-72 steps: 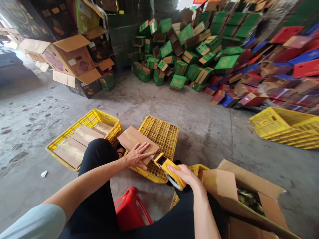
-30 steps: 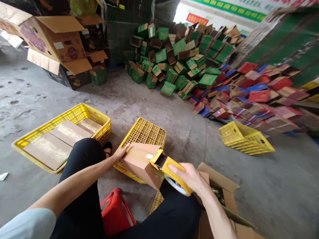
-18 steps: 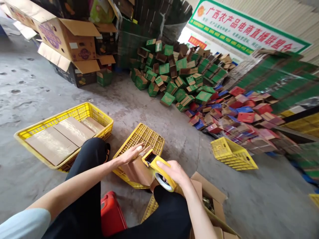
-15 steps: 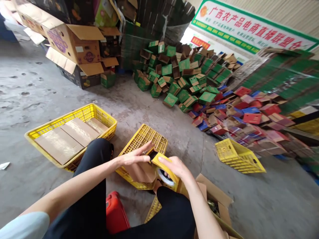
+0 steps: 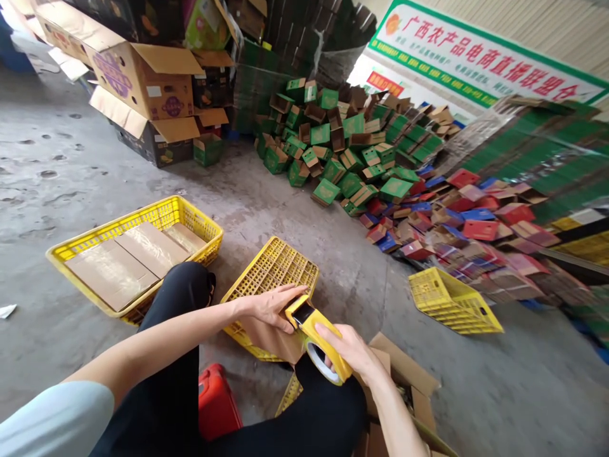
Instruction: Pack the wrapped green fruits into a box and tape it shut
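My right hand (image 5: 346,344) is closed around a yellow tape dispenser (image 5: 311,324) that carries a roll of tape. Its front end points up and left, close to the fingers of my left hand (image 5: 273,307). That hand lies open with its fingers stretched out over a small brown cardboard box (image 5: 273,341). Under the box is an upturned yellow plastic crate (image 5: 273,266), between my knees. My left palm and forearm hide part of the box, and whether tape is stuck to it cannot be seen.
At left, a yellow crate (image 5: 61,258) holds taped cardboard boxes (image 5: 111,271). A red plastic item (image 5: 217,403) sits between my legs. By my right knee is an open carton (image 5: 419,381). Another yellow crate (image 5: 451,301) stands right, before heaped green boxes (image 5: 349,181) and red boxes (image 5: 480,228).
The tape dispenser and my right hand have moved down and slightly right. My left hand has shifted a little right and down, its fingers now flatter over the box.
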`<state>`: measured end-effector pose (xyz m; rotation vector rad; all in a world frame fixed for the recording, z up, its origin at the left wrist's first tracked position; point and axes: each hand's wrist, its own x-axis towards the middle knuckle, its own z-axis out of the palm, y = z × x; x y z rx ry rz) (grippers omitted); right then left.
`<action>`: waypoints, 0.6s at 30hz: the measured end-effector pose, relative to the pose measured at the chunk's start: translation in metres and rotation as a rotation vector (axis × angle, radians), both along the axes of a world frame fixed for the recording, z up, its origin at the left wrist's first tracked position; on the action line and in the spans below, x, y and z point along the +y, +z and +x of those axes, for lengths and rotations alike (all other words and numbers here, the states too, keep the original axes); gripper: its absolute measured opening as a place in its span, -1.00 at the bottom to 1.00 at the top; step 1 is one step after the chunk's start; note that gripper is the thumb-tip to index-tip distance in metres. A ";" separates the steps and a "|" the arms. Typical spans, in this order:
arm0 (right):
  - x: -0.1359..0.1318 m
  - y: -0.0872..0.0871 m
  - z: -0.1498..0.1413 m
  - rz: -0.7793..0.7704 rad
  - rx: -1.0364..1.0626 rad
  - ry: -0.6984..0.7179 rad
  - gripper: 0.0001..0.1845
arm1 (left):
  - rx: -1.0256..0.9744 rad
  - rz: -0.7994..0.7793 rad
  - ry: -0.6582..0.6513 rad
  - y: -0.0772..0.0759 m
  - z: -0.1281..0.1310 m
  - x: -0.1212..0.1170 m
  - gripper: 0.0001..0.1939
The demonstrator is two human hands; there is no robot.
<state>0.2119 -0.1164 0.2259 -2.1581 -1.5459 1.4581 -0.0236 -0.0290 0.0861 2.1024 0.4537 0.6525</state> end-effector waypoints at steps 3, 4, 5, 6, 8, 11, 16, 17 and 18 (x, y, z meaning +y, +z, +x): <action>-0.007 -0.001 0.006 -0.013 0.039 -0.014 -0.35 | 0.032 0.031 0.013 0.004 0.005 0.001 0.32; -0.008 -0.001 0.009 -0.018 0.055 -0.014 -0.35 | 0.041 0.038 0.021 0.005 0.005 0.001 0.33; -0.011 -0.001 0.012 -0.018 0.070 -0.012 -0.35 | 0.045 0.044 0.029 0.005 0.005 0.001 0.33; -0.013 -0.001 0.014 -0.015 0.080 -0.007 -0.35 | 0.043 0.050 0.036 0.006 0.004 0.001 0.31; -0.017 -0.001 0.020 -0.004 0.089 0.004 -0.36 | 0.028 0.060 0.044 0.007 0.000 0.002 0.26; -0.022 -0.003 0.027 0.005 0.086 0.009 -0.37 | 0.023 0.065 0.046 0.007 -0.003 0.002 0.24; -0.022 -0.013 0.028 0.022 0.110 -0.021 -0.37 | 0.124 0.078 0.069 0.005 -0.007 0.003 0.25; -0.021 -0.015 0.026 0.025 0.117 -0.018 -0.36 | 0.144 0.103 0.077 0.005 -0.009 0.003 0.22; -0.020 -0.016 0.024 0.030 0.125 -0.008 -0.36 | 0.159 0.141 0.089 0.006 -0.013 0.003 0.18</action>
